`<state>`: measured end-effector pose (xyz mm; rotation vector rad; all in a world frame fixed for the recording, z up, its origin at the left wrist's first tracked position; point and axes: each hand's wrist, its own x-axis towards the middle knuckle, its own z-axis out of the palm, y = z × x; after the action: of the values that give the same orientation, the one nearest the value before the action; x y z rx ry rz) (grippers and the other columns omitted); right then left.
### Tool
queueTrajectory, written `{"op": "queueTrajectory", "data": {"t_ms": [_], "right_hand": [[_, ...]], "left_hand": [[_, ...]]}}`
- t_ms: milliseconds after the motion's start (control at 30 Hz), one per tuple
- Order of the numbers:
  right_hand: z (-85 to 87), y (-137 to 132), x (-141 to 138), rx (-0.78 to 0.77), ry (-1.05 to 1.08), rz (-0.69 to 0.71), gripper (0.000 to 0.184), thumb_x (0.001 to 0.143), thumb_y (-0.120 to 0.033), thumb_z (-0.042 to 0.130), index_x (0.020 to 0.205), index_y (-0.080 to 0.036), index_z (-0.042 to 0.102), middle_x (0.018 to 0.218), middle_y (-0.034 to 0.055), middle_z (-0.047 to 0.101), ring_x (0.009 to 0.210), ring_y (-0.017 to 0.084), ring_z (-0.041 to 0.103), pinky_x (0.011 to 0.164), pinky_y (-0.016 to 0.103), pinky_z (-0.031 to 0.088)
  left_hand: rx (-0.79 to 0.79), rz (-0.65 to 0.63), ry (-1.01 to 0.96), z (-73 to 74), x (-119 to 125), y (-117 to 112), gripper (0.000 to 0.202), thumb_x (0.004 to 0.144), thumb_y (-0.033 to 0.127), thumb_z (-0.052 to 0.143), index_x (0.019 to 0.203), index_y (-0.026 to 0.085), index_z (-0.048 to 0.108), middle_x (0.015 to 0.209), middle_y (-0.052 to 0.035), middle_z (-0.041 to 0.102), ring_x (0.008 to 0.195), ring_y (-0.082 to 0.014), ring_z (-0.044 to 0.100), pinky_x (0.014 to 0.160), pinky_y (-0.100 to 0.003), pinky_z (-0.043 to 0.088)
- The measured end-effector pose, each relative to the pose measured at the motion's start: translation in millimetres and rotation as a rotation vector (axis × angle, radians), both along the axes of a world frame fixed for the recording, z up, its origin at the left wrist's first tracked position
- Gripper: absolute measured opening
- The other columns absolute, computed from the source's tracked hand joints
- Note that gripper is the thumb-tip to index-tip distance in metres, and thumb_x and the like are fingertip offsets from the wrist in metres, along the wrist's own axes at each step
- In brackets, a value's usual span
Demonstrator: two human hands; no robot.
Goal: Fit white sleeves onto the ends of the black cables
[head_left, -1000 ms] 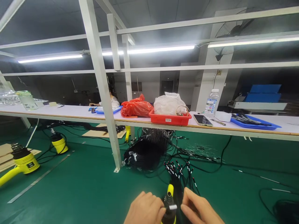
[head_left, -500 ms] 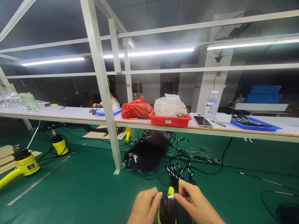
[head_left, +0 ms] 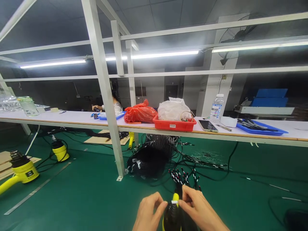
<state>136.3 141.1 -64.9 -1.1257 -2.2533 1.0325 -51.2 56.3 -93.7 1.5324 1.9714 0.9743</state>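
The left hand (head_left: 147,213) and right hand (head_left: 198,208) are both closed to a pinch, their fingertips meeting on a small white band (head_left: 174,202), perhaps heat-shrink sleeve. It sits on a black wire bundle (head_left: 178,189), just above a yellow-and-black heat gun (head_left: 171,218).

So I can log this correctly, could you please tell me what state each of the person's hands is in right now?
Left hand: closed, pinching a white sleeve.
Right hand: closed, pinching the same sleeve from the other side.
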Motion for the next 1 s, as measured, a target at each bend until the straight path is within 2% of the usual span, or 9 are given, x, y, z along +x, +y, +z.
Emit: {"op": "queueTrajectory", "data": {"t_ms": [133, 333, 533, 600, 733, 800, 867, 933, 1000], "right_hand": [[-6.7, 2, 0, 0.01, 0.011, -0.02, 0.018, 0.086, -0.028, 0.051, 0.07, -0.024, 0.044, 0.07, -0.0043, 0.053, 0.071, 0.015, 0.051, 0.06, 0.023, 0.036], [-11.7, 4, 4, 0.009, -0.007, -0.03, 0.017, 0.088, -0.03, 0.049, 0.076, -0.023, 0.059, 0.079, -0.0005, 0.064, 0.082, 0.02, 0.057, 0.068, 0.026, 0.04], [-10.1, 3, 10, 0.012, -0.049, -0.054, 0.029, 0.092, -0.039, 0.046, 0.075, -0.023, 0.063, 0.081, 0.001, 0.067, 0.083, 0.022, 0.057, 0.073, 0.029, 0.04], [-10.3, 4, 10, 0.013, -0.042, -0.05, 0.028, 0.092, -0.039, 0.047, 0.076, -0.023, 0.063, 0.082, 0.0013, 0.068, 0.083, 0.022, 0.057, 0.073, 0.029, 0.04], [-9.7, 6, 7, 0.017, 0.005, -0.052, 0.019, 0.087, -0.031, 0.051, 0.074, -0.021, 0.062, 0.074, 0.0, 0.064, 0.074, 0.019, 0.056, 0.066, 0.027, 0.039], [-9.9, 7, 6, 0.015, 0.012, -0.053, 0.018, 0.085, -0.03, 0.052, 0.073, -0.022, 0.061, 0.074, -0.0002, 0.064, 0.074, 0.019, 0.056, 0.066, 0.027, 0.039], [-10.9, 6, 8, 0.018, -0.005, -0.078, 0.021, 0.087, -0.034, 0.051, 0.074, -0.022, 0.063, 0.077, 0.0008, 0.065, 0.078, 0.021, 0.057, 0.069, 0.028, 0.039], [-12.1, 5, 9, 0.017, -0.023, -0.1, 0.027, 0.09, -0.04, 0.049, 0.075, -0.022, 0.064, 0.079, 0.0016, 0.066, 0.082, 0.023, 0.057, 0.072, 0.029, 0.039], [-12.4, 5, 10, 0.015, -0.029, -0.097, 0.03, 0.091, -0.041, 0.048, 0.074, -0.023, 0.064, 0.079, 0.0015, 0.066, 0.083, 0.023, 0.056, 0.072, 0.029, 0.039]], "left_hand": [[0.014, -0.028, -0.01, -3.4, -2, 2, 0.022, 0.09, 0.042, 0.051, 0.079, 0.025, 0.06, 0.087, 0.0024, 0.067, 0.091, -0.0194, 0.059, 0.084, -0.028, 0.043], [0.072, -0.06, -0.004, -7.8, -4, 4, 0.014, 0.088, 0.037, 0.053, 0.082, 0.026, 0.058, 0.09, 0.0011, 0.067, 0.092, -0.0199, 0.059, 0.086, -0.029, 0.044], [0.066, -0.022, 0.12, -23.7, -3, 8, 0.034, 0.095, 0.047, 0.039, 0.076, 0.024, 0.055, 0.078, 0.0, 0.062, 0.079, -0.0197, 0.057, 0.075, -0.03, 0.043], [0.084, -0.022, 0.117, -22.7, -3, 8, 0.033, 0.095, 0.046, 0.04, 0.075, 0.024, 0.055, 0.078, -0.0001, 0.062, 0.079, -0.0195, 0.057, 0.076, -0.029, 0.043], [0.138, -0.108, 0.002, -11.8, -3, 7, 0.017, 0.092, 0.037, 0.05, 0.081, 0.024, 0.055, 0.085, 0.0018, 0.063, 0.084, -0.017, 0.057, 0.081, -0.027, 0.043], [0.136, -0.138, 0.003, -12.7, -4, 7, 0.016, 0.093, 0.037, 0.05, 0.083, 0.024, 0.055, 0.086, 0.0017, 0.062, 0.084, -0.0167, 0.057, 0.081, -0.027, 0.044], [0.135, -0.109, 0.05, -20.1, -4, 9, 0.023, 0.095, 0.041, 0.045, 0.082, 0.025, 0.055, 0.085, 0.0012, 0.062, 0.084, -0.018, 0.058, 0.085, -0.03, 0.045], [0.149, -0.044, 0.104, -27.4, -3, 11, 0.028, 0.095, 0.044, 0.041, 0.082, 0.026, 0.057, 0.08, 0.0005, 0.062, 0.087, -0.021, 0.059, 0.094, -0.037, 0.043], [0.155, -0.009, 0.118, -27.8, -2, 10, 0.029, 0.095, 0.045, 0.041, 0.081, 0.026, 0.057, 0.079, 0.0, 0.062, 0.092, -0.0227, 0.059, 0.102, -0.043, 0.038]]}}
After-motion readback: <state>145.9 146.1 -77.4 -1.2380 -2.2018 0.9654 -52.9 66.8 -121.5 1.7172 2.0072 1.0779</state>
